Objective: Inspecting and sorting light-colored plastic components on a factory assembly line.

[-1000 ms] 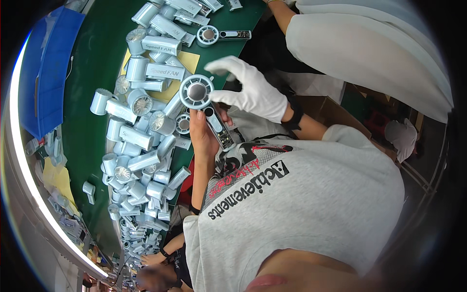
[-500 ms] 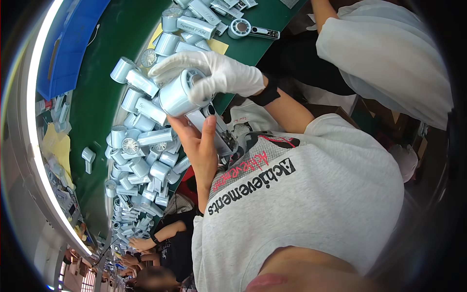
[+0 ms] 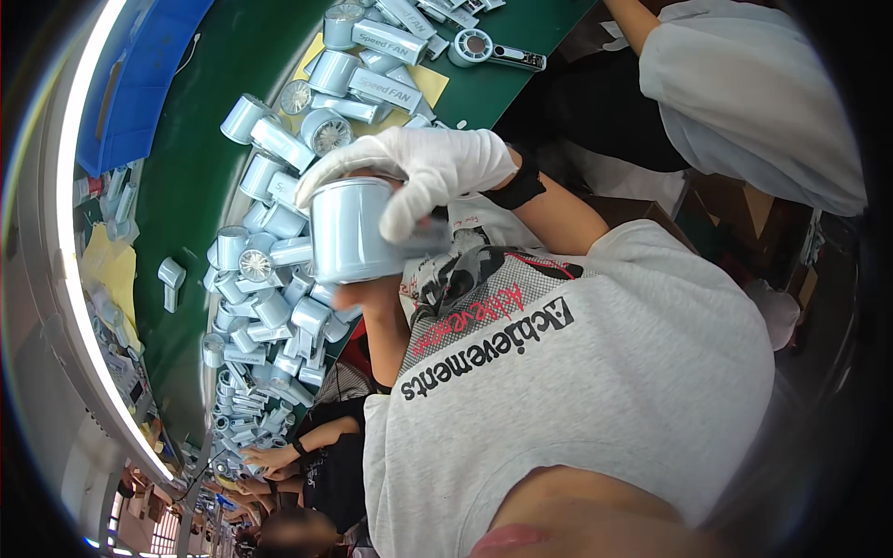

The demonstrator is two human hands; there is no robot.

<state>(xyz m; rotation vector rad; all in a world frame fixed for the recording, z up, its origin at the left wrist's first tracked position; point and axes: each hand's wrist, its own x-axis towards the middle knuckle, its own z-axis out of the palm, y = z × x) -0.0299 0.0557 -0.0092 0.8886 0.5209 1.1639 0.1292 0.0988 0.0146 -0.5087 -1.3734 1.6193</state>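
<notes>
My right hand [image 3: 442, 177], in a white glove, is closed on a pale blue handheld fan [image 3: 352, 232]. Its thumb presses one side of the round head, and its fingers curl over the top. A blurred handle shows at the head's right. Just below and behind the head is my bare left hand [image 3: 379, 302]. Its fingertips are smeared and partly hidden by the fan, so I cannot see whether they grip it. Beside my hands lies a heap of similar handheld fans [image 3: 270, 307].
The fans cover the edge of a green table [image 3: 172, 214]. One fan with an open handle [image 3: 493, 53] lies at the top. A blue bin [image 3: 139, 93] stands far left, and a single small fan [image 3: 170, 282] lies apart. Co-workers' hands [image 3: 270, 458] show lower left; another person [image 3: 744, 102] is upper right.
The fan has turned, so the side of its head now faces up. My left hand has slipped lower behind it; its thumb no longer shows on the handle.
</notes>
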